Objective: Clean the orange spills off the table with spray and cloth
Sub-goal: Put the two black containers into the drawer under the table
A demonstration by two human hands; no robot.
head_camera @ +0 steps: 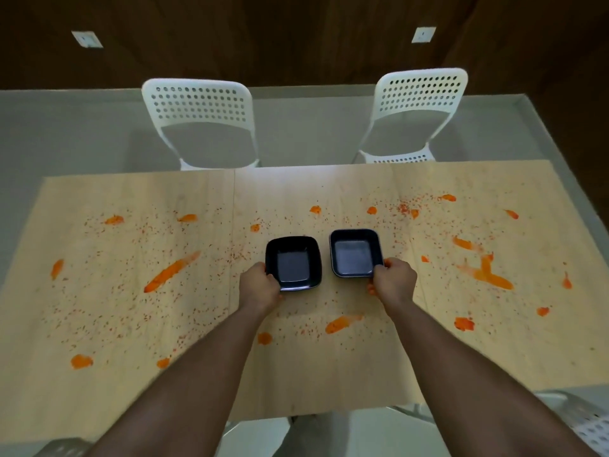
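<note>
Pale wood-grain bench (296,374) fills the view, and it is a mess: orange spills (171,271) streaked and dabbed right across it, a long smear on the left, a thick splash on the right (487,275), another streak near the front centre (342,323), with fine orange speckle dusted between them all. Beyond the far edge, two white perforated chairs, one on the left (197,123) and one on the right (418,117), stand on a grey floor (66,133) against a dark wood-panelled wall (263,34) with two small white wall plates (87,39). Centre of the bench now: two dark square bowls sit side by side, close but not touching. The left bowl (293,262) looks empty, dark glossy inside; the right bowl (356,253) looks empty too, its flat bottom catching a greyish sheen. The left hand (260,285) grips the left bowl at its near left corner, fingers curled round the rim. The right hand (393,282) grips the right bowl at its near right corner, thumb on top of the rim, fingers tucked below. Both bare forearms reach in from the near edge. Whether either bowl is lifted off the surface, cannot tell. Another white perforated seat (586,420) shows at the bottom right corner.
</note>
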